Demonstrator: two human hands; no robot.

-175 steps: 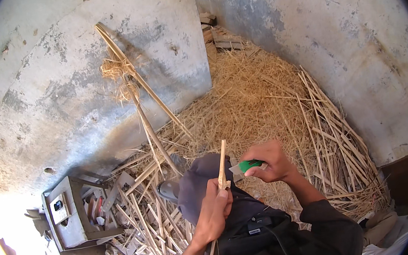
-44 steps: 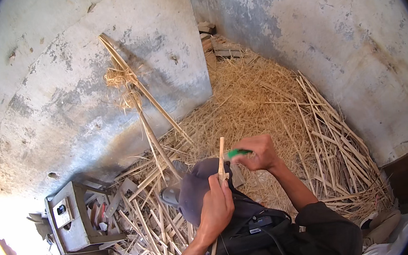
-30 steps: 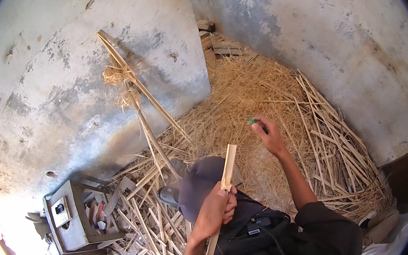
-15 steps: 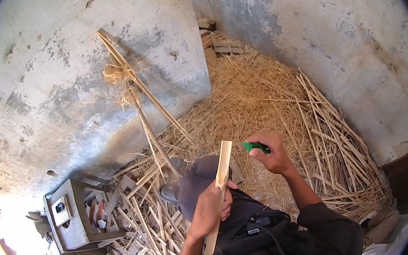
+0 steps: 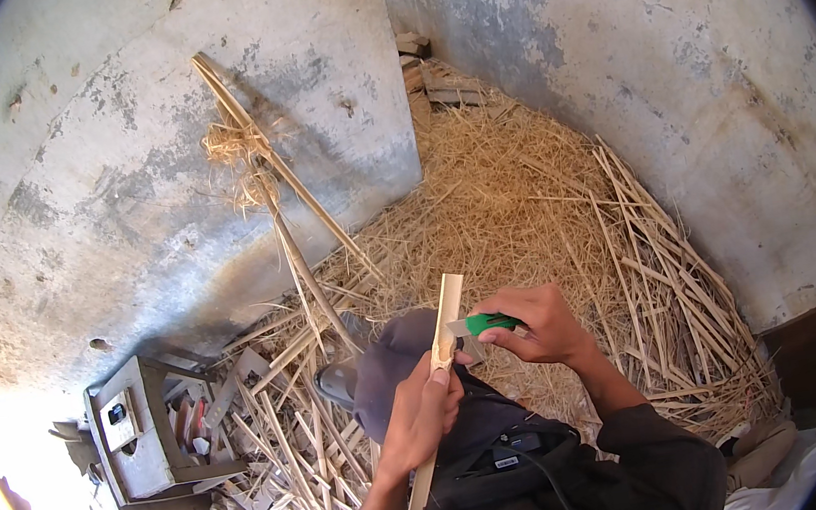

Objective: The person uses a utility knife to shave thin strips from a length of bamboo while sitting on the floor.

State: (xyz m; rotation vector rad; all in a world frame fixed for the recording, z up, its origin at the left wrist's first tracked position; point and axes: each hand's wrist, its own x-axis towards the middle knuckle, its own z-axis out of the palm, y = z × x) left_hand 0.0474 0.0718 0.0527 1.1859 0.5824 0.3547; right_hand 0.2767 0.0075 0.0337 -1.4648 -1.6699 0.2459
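Observation:
A long split bamboo strip (image 5: 448, 301) runs slantwise up from my lap, its pale hollow side showing and a rough node partway along. My left hand (image 5: 421, 410) is closed round it just below that node. In my right hand (image 5: 539, 325) is a green-handled utility knife (image 5: 488, 322), gripped in closed fingers. Its short blade points left and meets, or nearly meets, the strip's right edge above the node; contact is too small to tell.
Straw-like shavings (image 5: 480, 176) heap in the corner, with bamboo strips (image 5: 666, 266) piled along the right wall. Two poles (image 5: 306, 201) lean on the left wall with shavings caught on them. A small wooden cabinet (image 5: 142, 436) stands at left among scattered offcuts (image 5: 295, 459).
My right hand has moved left and slightly down, bringing the knife blade up to the bamboo strip. The left hand keeps its grip, and the strip has shifted only slightly.

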